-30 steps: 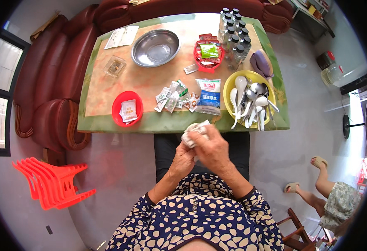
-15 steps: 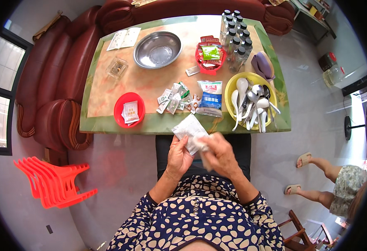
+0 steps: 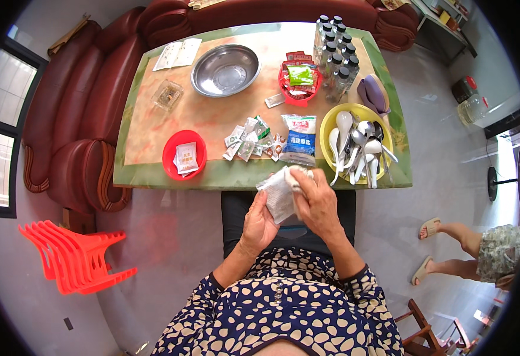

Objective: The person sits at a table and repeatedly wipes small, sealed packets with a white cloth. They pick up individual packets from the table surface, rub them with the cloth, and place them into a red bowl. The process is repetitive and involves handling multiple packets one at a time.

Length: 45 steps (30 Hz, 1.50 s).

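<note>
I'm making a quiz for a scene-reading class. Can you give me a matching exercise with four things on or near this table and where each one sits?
Things:
1. small white packet
2. steel bowl
3. spoons
4. flat sachet

Places:
A. in the yellow bowl at the table's right end
B. on the red plate near the table's front edge
C. between the left hand and right hand, in front of the table
D. toward the table's far side, beside the open booklet

Pairs: 1-C, 2-D, 3-A, 4-B
</note>
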Available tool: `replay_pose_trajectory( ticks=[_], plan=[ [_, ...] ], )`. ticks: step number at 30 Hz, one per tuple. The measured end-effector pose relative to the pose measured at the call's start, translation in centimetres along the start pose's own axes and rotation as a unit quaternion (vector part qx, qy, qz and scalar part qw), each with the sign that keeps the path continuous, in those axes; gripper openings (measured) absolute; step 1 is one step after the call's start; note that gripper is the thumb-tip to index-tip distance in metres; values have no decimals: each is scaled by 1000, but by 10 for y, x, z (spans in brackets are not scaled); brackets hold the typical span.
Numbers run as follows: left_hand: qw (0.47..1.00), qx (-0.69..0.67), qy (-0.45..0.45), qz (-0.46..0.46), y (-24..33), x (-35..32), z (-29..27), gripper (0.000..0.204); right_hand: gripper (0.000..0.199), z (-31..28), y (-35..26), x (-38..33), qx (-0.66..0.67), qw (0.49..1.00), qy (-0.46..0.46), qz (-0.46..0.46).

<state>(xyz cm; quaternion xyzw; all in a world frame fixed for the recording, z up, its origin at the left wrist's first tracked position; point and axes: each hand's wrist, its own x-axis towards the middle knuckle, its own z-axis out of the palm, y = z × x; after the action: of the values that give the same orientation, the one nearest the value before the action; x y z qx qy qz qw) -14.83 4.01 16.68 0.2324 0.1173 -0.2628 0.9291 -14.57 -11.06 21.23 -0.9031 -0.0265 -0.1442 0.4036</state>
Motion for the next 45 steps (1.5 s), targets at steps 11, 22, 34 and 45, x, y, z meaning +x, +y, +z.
replay_pose_trajectory(
  ticks=[11,22,34,45],
  plan=[
    [999,41,17,1,4,-4,11,63,42,24,-21,-11,-106,985,-90,-99],
    [998,24,41,28,16,0,-13,38,33,-22,20,-15,177,970,-134,95],
    [946,274,149,92,1,3,-22,40,24,17,24,-22,335,925,-93,152],
    [996,75,-48,14,8,0,7,54,31,34,-14,-39,79,995,-46,-49]
  ],
)
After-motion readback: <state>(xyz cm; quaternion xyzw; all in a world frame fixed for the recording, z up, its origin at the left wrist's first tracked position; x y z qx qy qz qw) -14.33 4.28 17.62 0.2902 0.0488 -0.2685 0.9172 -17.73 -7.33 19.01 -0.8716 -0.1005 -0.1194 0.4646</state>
